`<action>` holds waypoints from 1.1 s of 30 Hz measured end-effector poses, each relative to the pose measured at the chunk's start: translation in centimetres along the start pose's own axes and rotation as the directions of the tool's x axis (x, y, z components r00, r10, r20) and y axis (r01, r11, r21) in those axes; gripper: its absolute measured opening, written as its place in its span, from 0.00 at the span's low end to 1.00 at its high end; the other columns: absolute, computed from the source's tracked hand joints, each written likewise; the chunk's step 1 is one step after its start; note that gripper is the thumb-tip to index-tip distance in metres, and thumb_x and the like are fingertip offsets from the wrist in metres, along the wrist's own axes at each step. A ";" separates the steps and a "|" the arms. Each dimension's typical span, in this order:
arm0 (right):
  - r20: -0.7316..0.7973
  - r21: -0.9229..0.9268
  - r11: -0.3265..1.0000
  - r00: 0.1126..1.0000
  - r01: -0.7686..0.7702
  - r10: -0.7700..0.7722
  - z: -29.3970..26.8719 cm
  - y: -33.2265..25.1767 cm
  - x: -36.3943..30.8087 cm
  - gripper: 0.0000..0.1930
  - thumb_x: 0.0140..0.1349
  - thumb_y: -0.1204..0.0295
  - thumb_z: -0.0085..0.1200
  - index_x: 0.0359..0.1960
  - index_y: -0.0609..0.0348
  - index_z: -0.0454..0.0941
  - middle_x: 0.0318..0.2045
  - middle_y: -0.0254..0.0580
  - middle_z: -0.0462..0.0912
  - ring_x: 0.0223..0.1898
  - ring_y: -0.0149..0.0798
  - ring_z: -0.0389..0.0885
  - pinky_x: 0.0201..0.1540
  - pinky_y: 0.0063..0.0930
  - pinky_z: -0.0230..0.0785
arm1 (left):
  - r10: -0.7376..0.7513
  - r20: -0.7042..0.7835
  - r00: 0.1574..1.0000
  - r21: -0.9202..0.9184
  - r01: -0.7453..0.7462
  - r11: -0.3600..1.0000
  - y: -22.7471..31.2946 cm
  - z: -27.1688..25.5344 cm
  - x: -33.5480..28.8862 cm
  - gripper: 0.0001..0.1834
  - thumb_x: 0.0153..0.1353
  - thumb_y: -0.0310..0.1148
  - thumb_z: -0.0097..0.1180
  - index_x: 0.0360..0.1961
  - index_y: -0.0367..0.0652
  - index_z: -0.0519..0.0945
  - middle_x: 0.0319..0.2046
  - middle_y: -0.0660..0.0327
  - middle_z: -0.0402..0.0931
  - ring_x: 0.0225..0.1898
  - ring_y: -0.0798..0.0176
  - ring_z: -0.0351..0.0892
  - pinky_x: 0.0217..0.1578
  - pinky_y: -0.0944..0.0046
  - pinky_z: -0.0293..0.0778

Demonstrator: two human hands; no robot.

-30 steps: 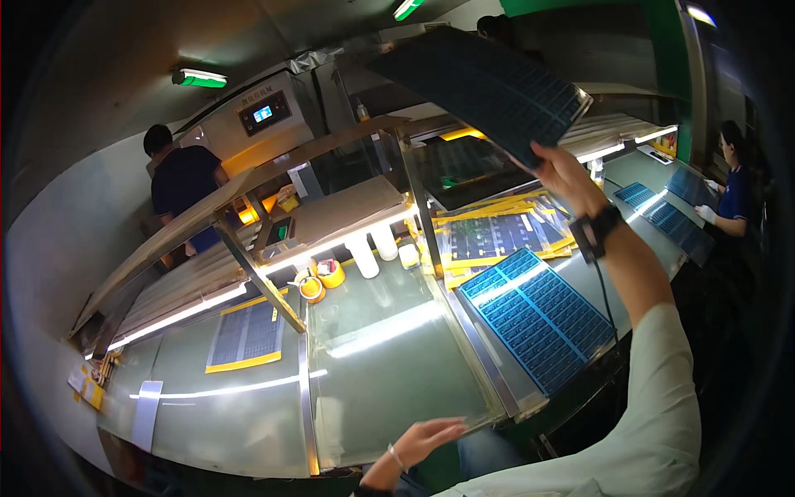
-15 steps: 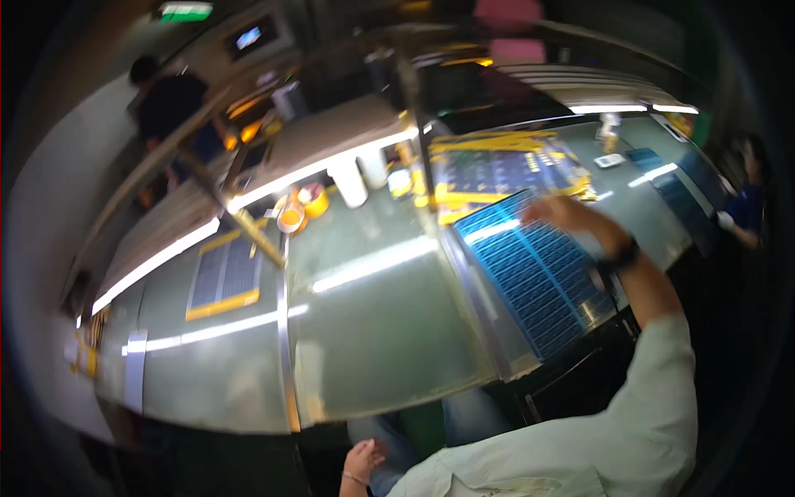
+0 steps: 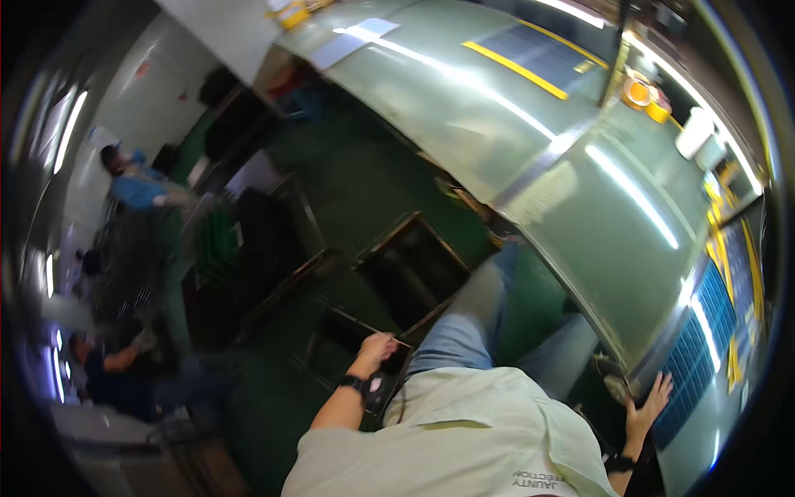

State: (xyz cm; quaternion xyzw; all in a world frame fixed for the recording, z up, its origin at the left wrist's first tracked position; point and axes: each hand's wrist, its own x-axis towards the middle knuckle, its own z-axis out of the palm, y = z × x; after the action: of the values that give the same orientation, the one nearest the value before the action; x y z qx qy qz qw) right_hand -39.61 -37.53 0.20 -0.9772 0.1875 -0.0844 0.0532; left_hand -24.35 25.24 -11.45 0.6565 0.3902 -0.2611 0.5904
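My left hand (image 3: 377, 348) is low beside my left thigh, its fingers curled at the thin, light edge of a dark frame (image 3: 344, 340); what this frame belongs to is hidden in shadow. At the right, my right hand (image 3: 650, 403) rests with its fingers apart at the near edge of the workbench, next to a blue gridded panel (image 3: 697, 348). It grips nothing that I can see. The green-topped workbench (image 3: 609, 248) stretches diagonally from upper left to lower right. Part of the panel bends away toward the picture's rim.
Dark open-framed racks (image 3: 414, 269) stand on the floor to my left. Beyond them are a stack of green items (image 3: 217, 236) and two people at work. On the bench lie a yellow-edged dark panel (image 3: 530, 56), tape rolls (image 3: 638, 89) and a white cylinder (image 3: 694, 132).
My view has swung left and down. My right hand has come off the blue panel to the bench edge. My left hand has moved from my lap to the dark frame.
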 end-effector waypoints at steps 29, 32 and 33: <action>0.495 0.411 -0.346 -0.112 -0.843 0.861 9.3 7.7 -14.8 0.18 0.61 0.64 0.48 0.24 0.70 0.78 0.20 0.51 0.81 0.20 0.40 0.82 0.26 0.28 0.77 | 0.135 0.822 0.553 0.557 -0.730 -0.396 10.9 5.4 19.9 0.15 0.63 0.37 0.45 0.42 0.38 0.76 0.31 0.59 0.80 0.32 0.60 0.79 0.31 0.63 0.73; 0.464 0.388 -0.371 -0.169 -0.844 0.870 10.1 8.2 -14.9 0.13 0.55 0.68 0.51 0.27 0.70 0.79 0.23 0.54 0.81 0.29 0.46 0.83 0.37 0.35 0.75 | 0.141 0.837 0.529 0.544 -0.771 -0.331 13.8 10.2 20.6 0.15 0.62 0.38 0.47 0.42 0.38 0.76 0.31 0.59 0.80 0.32 0.60 0.79 0.30 0.63 0.73; 0.457 0.404 -0.387 -0.184 -0.829 0.870 10.2 8.4 -15.2 0.13 0.55 0.68 0.51 0.27 0.70 0.79 0.23 0.54 0.81 0.29 0.46 0.83 0.37 0.35 0.75 | 0.145 0.841 0.522 0.540 -0.785 -0.305 14.6 11.7 20.7 0.15 0.62 0.38 0.47 0.42 0.38 0.76 0.31 0.59 0.80 0.32 0.60 0.79 0.30 0.63 0.73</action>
State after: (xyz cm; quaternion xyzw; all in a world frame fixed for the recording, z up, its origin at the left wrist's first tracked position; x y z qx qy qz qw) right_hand -54.62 -38.84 -13.13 -0.3762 0.8294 -0.0972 0.4013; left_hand 0.65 18.00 -21.71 0.8656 -0.3875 -0.3083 0.0737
